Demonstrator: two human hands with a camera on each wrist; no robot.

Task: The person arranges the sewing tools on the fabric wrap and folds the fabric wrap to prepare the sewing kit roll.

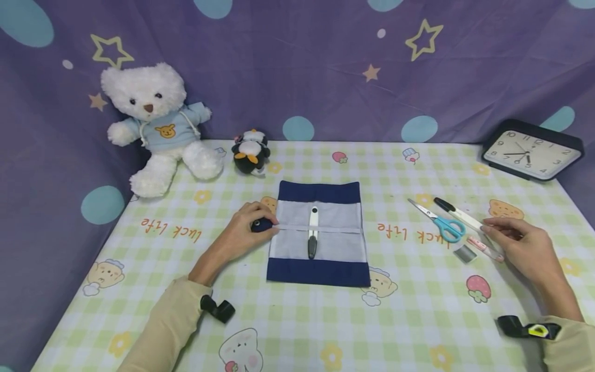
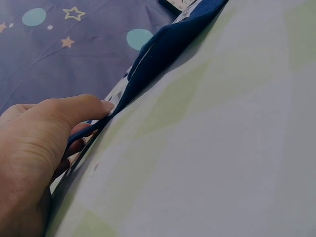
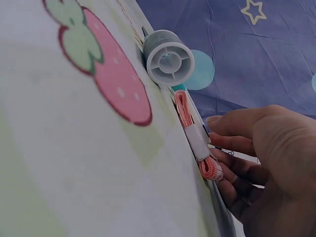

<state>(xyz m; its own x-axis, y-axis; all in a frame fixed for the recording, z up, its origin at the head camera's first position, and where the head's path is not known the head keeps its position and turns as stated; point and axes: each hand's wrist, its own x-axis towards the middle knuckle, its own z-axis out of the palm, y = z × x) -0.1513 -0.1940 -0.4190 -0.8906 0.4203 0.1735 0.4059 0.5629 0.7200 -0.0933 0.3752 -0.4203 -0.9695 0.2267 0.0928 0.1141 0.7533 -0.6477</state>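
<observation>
An unfolded navy and grey fabric pouch (image 1: 288,248) lies flat on the table. Its left edge, by a navy tab with a snap (image 1: 262,225), is pinched between the thumb and fingers of my left hand (image 1: 248,225). A white tool with a dark cap (image 1: 313,227) sits under the narrow band (image 1: 339,230) across the pouch. Over at the right, the fingertips of my right hand (image 1: 522,245) pinch the near end of a black-capped white pen (image 1: 465,217). Beside that hand lies a rolled pink tape measure (image 3: 197,140), partly covered by the fingers in the head view.
Blue-handled scissors (image 1: 448,229) and a grey thread spool (image 1: 465,253) lie left of my right hand. A white teddy bear (image 1: 167,129) and a penguin plush (image 1: 251,152) sit at the back left. A black clock (image 1: 532,150) stands at the back right, before a purple curtain.
</observation>
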